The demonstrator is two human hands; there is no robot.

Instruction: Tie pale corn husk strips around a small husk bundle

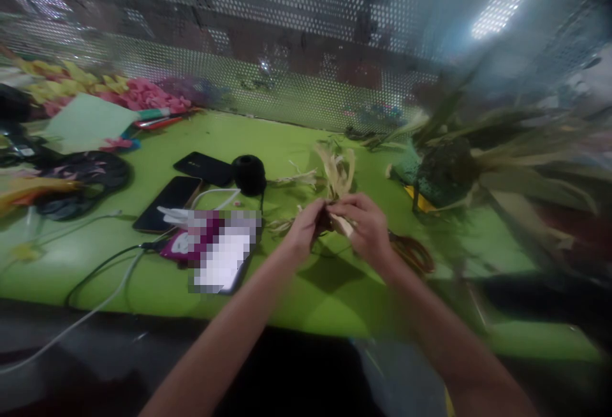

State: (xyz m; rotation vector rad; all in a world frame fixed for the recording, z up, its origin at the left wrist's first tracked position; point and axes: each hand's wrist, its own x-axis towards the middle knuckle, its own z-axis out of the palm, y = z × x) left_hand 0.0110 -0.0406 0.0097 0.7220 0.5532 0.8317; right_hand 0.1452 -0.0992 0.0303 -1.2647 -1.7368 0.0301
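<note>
Above the front part of the green table, my left hand (308, 226) and my right hand (366, 222) meet with fingers closed. Between them is a bunch of pale dried leaf strips (337, 171), its loose ends fanning upward and away from me. My fingertips hide where the strips come together. Scissors with brownish-orange handles (418, 251) lie just right of my right hand, partly behind it. More dry strips (299, 178) rest on the table beyond my left hand, beside a ball of black thread (248, 175).
Two dark phones (167, 203) and a lit phone (227, 254) lie at left with a purple packet (184, 241) and cables (105, 296). Pink and yellow flowers (148, 95) fill the back left. Long dry leaves and a green block (411, 165) stand right. A perforated metal screen (287, 73) bounds the back.
</note>
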